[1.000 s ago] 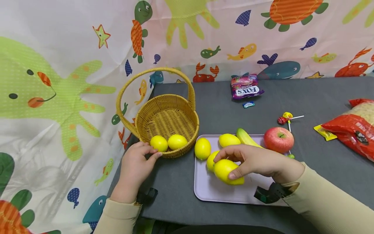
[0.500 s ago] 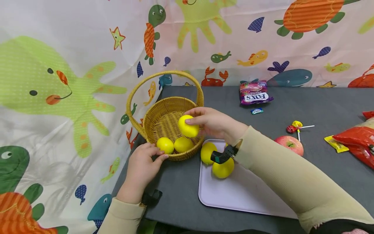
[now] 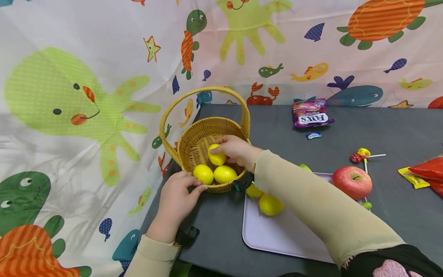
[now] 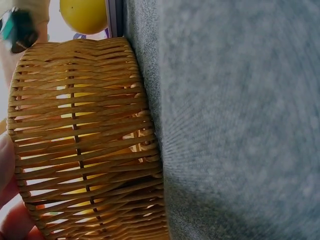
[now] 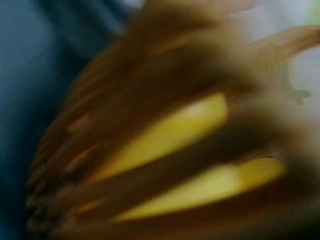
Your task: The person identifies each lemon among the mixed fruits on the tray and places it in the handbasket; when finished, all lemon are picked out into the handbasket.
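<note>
A yellow lemon [image 3: 217,155] is held in my right hand [image 3: 238,151], low inside the wicker basket [image 3: 194,148]. Thumb and fingers pinch it from the right and far side. Two more lemons [image 3: 203,174] [image 3: 225,174] lie in the near part of the basket. My left hand [image 3: 178,200] grips the near-left rim, and its fingertips show at the edge of the left wrist view, beside the woven wall [image 4: 80,135]. Blurred basket strands and yellow lemons [image 5: 175,132] fill the right wrist view; the right fingers cannot be made out there.
Right of the basket, a pale tray [image 3: 266,238] bears lemons [image 3: 271,204], partly hidden by the right sleeve. A red apple [image 3: 352,182], lollipops [image 3: 360,155], a purple candy bag [image 3: 311,113] and a red bag [image 3: 430,173] lie farther right. The tall basket handle [image 3: 204,90] arches above.
My right hand has carried the lemon from the tray leftward and lowered it into the basket. The left hand keeps its grip on the rim. The head view has shifted slightly.
</note>
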Motion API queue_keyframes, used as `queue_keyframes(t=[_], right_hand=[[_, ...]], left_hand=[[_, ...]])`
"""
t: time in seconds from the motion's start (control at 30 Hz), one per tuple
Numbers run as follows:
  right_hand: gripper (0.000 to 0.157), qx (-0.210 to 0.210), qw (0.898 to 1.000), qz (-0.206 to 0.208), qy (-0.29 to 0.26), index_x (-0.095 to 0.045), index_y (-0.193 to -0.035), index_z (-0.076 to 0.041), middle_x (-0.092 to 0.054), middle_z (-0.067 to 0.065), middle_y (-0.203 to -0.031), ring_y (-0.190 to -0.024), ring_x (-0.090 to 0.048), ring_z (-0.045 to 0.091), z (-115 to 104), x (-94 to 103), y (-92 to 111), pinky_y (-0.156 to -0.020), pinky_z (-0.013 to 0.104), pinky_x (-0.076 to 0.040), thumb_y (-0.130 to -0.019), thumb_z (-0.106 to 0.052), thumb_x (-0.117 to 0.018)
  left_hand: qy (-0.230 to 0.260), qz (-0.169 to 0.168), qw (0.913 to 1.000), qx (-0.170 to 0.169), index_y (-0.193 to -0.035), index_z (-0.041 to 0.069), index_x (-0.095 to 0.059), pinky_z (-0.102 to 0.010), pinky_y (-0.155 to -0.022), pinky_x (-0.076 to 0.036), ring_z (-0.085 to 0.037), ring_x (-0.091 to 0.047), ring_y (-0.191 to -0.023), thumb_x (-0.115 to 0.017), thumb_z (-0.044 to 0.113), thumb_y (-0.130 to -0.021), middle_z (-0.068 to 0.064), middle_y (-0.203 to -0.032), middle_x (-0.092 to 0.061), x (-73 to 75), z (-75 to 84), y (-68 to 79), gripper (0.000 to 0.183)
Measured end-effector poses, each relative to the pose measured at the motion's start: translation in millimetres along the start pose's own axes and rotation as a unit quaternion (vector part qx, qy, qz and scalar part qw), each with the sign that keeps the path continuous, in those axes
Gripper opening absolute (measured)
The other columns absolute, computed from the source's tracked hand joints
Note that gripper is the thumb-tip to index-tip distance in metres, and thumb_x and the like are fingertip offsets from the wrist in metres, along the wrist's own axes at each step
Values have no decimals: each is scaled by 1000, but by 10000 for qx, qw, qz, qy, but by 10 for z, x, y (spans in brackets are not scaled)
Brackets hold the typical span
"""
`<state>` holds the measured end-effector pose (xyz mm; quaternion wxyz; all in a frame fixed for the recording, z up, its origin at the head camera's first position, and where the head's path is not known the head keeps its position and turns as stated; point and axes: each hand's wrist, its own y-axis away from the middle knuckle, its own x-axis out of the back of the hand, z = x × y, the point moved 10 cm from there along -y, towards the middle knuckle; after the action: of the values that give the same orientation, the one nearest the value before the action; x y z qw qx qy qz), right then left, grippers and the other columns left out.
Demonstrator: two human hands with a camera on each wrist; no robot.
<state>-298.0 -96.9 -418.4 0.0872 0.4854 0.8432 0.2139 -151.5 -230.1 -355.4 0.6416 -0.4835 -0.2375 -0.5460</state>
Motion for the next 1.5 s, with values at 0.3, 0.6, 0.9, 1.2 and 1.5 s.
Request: queue_keyframes(t=[0.3, 0.6, 0.9, 1.2, 1.5], right_hand=[[57, 218, 9878, 207, 1526, -55, -138, -10, -57, 8, -126, -108, -59, 24, 19, -17, -15, -90, 37, -52, -91, -34, -77], [60, 276, 9818, 259, 1863, -56, -140, -12, -53, 7, -139, -115, -54, 23, -8, -6, -27, -97, 39, -48, -90, -36, -78], [53, 390, 9918, 150, 1210, -57, -138, -12, -54, 7, -137, -116, -55, 24, -57, 34, 85, -100, 42, -49, -93, -33, -75], [44, 726, 9970, -228, -130, -54, -138, -11, -57, 6, -136, -127, -52, 35, -282, 253, 532, -106, 53, -46, -99, -26, -68], [38, 1311, 9866, -465, -853, -49, -137, -5, -51, 14, -138, -121, -55, 35, -198, 664, 1286, -101, 48, -50, -105, -24, -57]], left_hand=[[-15, 24, 10000, -37, -81, 16, -79, -44, -88, -54, -24, -63, -99, -90, 28, -78, -1, -95, -70, 1, 28, -10, 16], [38, 42, 10000, 3, -80, 15, -79, -42, -85, -53, -23, -62, -96, -90, 27, -77, 0, -93, -68, 10, 45, -13, 17], [54, -11, 10000, 31, -80, 15, -78, -43, -87, -53, -23, -63, -98, -90, 26, -78, 1, -94, -69, -8, 59, -18, 16], [67, 22, 10000, -31, -79, 16, -78, -41, -84, -53, -21, -62, -92, -91, 26, -77, 3, -88, -66, -27, 40, 0, 17], [105, 42, 9999, -55, -81, 16, -79, -42, -86, -53, -23, -62, -94, -91, 25, -77, 2, -88, -67, 6, 25, 4, 16]])
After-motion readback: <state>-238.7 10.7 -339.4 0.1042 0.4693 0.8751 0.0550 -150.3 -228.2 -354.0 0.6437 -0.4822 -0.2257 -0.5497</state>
